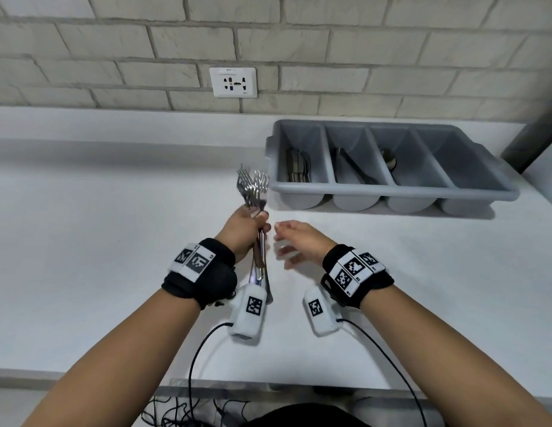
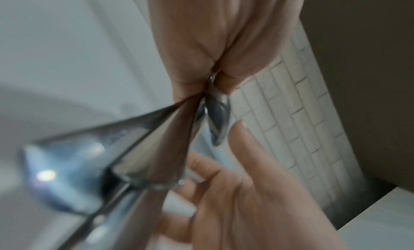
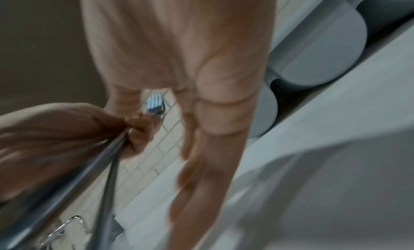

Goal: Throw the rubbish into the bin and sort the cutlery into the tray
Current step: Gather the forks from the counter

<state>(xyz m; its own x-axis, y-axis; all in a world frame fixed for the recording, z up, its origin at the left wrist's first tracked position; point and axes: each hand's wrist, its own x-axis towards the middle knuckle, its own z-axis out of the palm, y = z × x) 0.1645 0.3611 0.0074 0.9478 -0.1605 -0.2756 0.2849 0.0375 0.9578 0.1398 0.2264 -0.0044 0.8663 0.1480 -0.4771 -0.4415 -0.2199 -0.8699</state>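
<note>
My left hand (image 1: 248, 228) grips a bundle of several steel forks (image 1: 252, 188) by their handles, tines pointing up and away, just left of the grey cutlery tray (image 1: 392, 191). In the left wrist view the fork handles (image 2: 156, 147) fan out of the fist, blurred. My right hand (image 1: 294, 241) hovers beside the left with fingers spread and relaxed, holding nothing. The right wrist view shows the right hand's fingers (image 3: 201, 121) loose, with the fork tines (image 3: 154, 104) beyond them. The tray has four compartments: knives in the leftmost, utensils in the second, a spoon in the third, the fourth bare.
White countertop (image 1: 114, 241) spreads to the left and front. A brick wall with a power socket (image 1: 233, 82) stands behind. A dark post (image 1: 533, 127) rises at the far right. Cables (image 1: 194, 365) hang from the wrist cameras over the counter's front edge.
</note>
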